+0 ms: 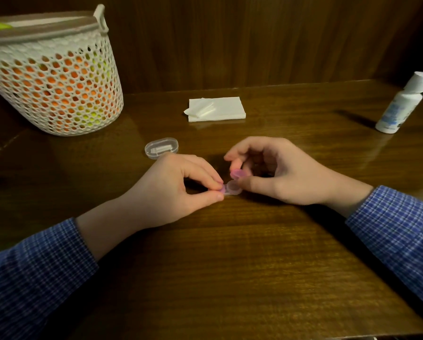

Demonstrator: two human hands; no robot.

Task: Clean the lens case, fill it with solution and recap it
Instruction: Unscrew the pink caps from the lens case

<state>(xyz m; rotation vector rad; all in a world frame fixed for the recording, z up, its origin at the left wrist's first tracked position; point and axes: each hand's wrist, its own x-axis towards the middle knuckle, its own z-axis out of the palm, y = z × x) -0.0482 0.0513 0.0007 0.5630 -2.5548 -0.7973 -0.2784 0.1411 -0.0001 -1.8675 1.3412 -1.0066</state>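
Two hands work a lens case at mid-table.
The left hand pinches the case's left end between thumb and fingertips; the right hand, fingers curled, holds a purple cap just above its clear, seemingly open right well. Farther right stands the solution bottle.

A: what's on the wooden table?
B: white mesh basket far left, folded tissues at the back, white bottle far right, small clear plastic box near the middle. lens case sits center too.
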